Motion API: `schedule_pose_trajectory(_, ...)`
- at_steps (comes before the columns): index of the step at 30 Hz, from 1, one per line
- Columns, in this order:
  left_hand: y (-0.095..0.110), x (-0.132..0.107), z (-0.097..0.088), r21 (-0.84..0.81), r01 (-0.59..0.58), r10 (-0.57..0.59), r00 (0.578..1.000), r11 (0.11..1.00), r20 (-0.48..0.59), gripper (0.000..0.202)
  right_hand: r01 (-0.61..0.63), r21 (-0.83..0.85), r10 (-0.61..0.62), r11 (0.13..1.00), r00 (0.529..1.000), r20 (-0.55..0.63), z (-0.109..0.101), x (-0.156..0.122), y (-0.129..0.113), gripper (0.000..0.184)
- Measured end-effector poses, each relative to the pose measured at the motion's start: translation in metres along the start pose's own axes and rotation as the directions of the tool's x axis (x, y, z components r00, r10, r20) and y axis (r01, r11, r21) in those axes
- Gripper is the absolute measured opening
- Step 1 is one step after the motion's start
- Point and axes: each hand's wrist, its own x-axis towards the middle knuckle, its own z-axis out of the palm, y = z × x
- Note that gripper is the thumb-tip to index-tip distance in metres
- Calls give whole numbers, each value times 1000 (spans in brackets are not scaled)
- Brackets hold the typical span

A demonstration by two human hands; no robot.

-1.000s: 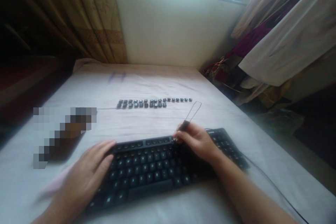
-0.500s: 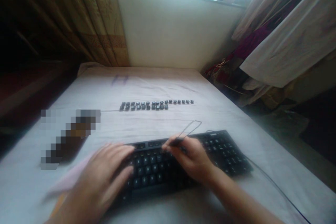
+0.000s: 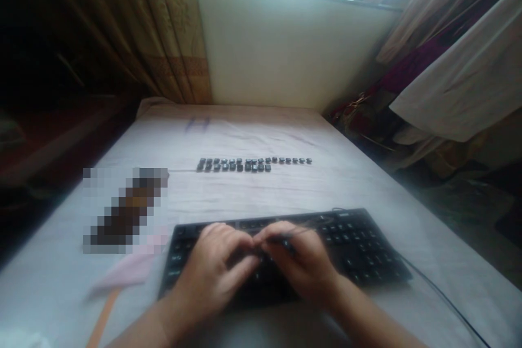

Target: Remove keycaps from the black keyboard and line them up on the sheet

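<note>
Two hands (image 3: 220, 266) (image 3: 304, 255) meet over a keyboard (image 3: 269, 283) with blurred, unreadable key labels (image 3: 176, 257).

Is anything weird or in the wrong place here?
Yes. Small black keycaps are lined up in two rows on the pale sheet, beyond the keyboard. That looks odd because keycaps usually sit on a keyboard, not apart from it.

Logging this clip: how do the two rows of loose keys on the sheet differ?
The far row is longer than the near row, extending past it on the picture's right. The far row's rightmost keys look smaller than the near row's. Both rows are dark and lie beyond the keyboard.
</note>
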Motion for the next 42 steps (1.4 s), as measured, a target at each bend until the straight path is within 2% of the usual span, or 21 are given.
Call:
schedule_pose_trajectory(8,-4,-2,-1,5,75,-75,997,997,-35,7,86,10,-86,996,996,-23,-2,2,-2,20)
schedule_pose_trajectory(11,-7,-4,-3,-8,101,-101,992,995,-72,12,113,-161,-120,980,992,-30,-5,0,3,21)
schedule_pose_trajectory(15,-15,-8,-8,-31,104,-107,985,994,-133,20,190,-423,-155,886,981,117,-9,-3,16,25)
schedule_pose_trajectory(19,-22,-10,-12,-49,116,-121,985,992,-123,17,247,-539,-130,805,960,246,-8,-3,18,23)
schedule_pose_trajectory(26,-24,-9,-13,-50,131,-136,984,990,-112,26,306,-614,-126,728,940,318,-2,-4,18,21)
schedule_pose_trajectory(32,-24,-9,-12,-10,130,-130,984,991,-122,25,292,-616,-60,732,927,369,-6,-4,18,16)
schedule_pose_trajectory(34,-24,-10,-12,-4,126,-126,985,992,-115,25,282,-611,-65,740,934,352,-8,-4,18,15)
schedule_pose_trajectory(37,-25,-10,-13,2,111,-110,989,994,-102,26,263,-563,-129,783,955,267,-9,-3,16,18)
schedule_pose_trajectory(42,-28,-12,-11,-25,38,-40,996,999,-80,31,230,-439,-188,868,972,139,2,1,9,22)
